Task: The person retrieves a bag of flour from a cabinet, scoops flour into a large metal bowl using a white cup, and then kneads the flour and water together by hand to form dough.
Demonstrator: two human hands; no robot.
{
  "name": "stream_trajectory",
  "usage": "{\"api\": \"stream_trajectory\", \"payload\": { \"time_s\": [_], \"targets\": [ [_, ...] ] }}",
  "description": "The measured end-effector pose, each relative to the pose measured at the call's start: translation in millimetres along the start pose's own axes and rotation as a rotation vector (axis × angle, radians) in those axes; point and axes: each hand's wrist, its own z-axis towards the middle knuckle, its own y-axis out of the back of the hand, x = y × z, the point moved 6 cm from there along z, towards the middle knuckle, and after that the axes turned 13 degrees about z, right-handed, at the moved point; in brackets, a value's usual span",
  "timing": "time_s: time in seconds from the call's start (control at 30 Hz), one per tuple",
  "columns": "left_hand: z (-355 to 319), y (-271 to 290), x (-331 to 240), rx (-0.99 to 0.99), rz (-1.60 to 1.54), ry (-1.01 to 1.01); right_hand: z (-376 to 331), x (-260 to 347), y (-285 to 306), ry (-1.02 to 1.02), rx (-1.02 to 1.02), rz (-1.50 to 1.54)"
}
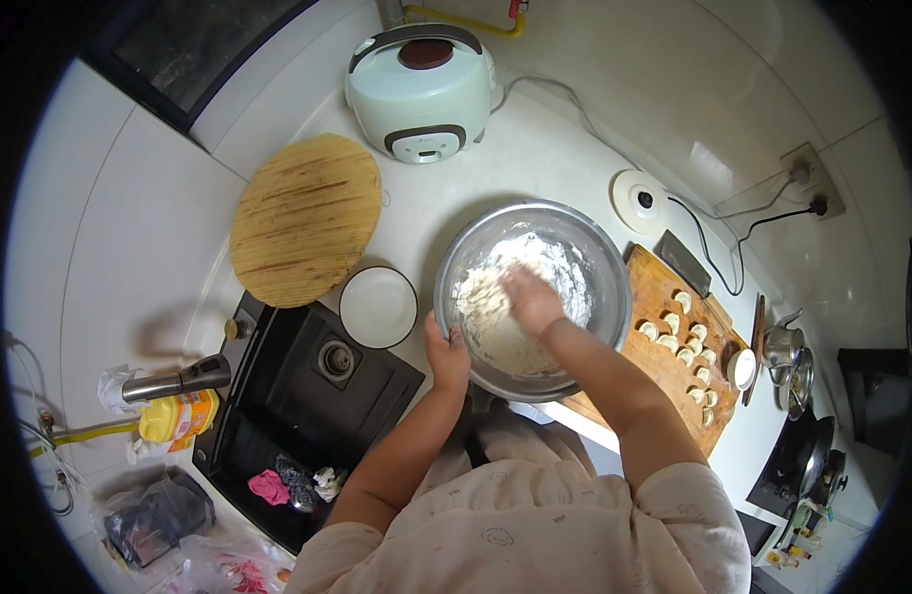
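A large steel mixing bowl [605, 259] sits on the white counter in front of me, holding shaggy white flour dough [496, 327]. My left hand [446, 354] grips the bowl's near-left rim. My right hand [531, 299] is down inside the bowl, fingers pressed into the dough and dusted with flour.
Left of the bowl stands a small white dish [378, 307], with a round bamboo board [305, 218] behind it and a black sink [307, 396] nearer me. A pale green rice cooker [422, 91] is at the back. To the right lies a wooden cutting board [659, 356] with several sliced pieces [686, 342].
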Motion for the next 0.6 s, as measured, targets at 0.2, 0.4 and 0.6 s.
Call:
{"api": "stream_trajectory", "payload": {
  "time_s": [0.2,0.4,0.6],
  "targets": [
    [1,-5,14,0.016,-0.085,0.02,-16,-61,51,-0.162,-0.39,0.087],
    [1,-3,-3,0.013,-0.075,0.0,19,-25,3,-0.193,-0.464,0.197],
    [5,-8,21,0.002,-0.08,0.028,-26,54,-19,0.422,0.046,0.321]
  ]
}}
